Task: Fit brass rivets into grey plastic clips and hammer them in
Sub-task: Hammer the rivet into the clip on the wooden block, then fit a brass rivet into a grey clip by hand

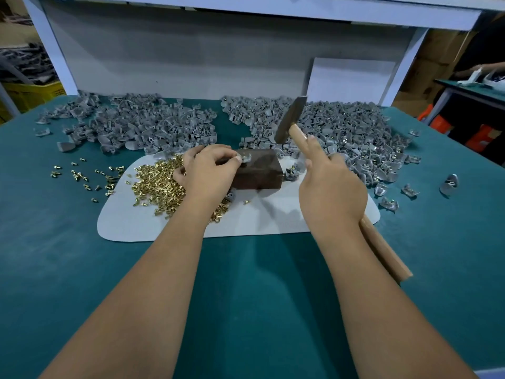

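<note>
My left hand (209, 170) pinches a grey plastic clip (246, 158) and holds it on top of a dark metal block (259, 170). My right hand (329, 184) grips the wooden handle of a hammer (290, 119), whose steel head is raised above and behind the block. A heap of brass rivets (157, 184) lies on a white sheet (131, 220) under and left of my left hand. Whether a rivet sits in the held clip is too small to tell.
Two big piles of grey clips (142, 124) (341, 129) cover the back of the green table (246, 296). Loose rivets (82, 173) are scattered at left, stray clips (448, 184) at right. A white back panel (191, 58) rises behind; another person's bench stands far right.
</note>
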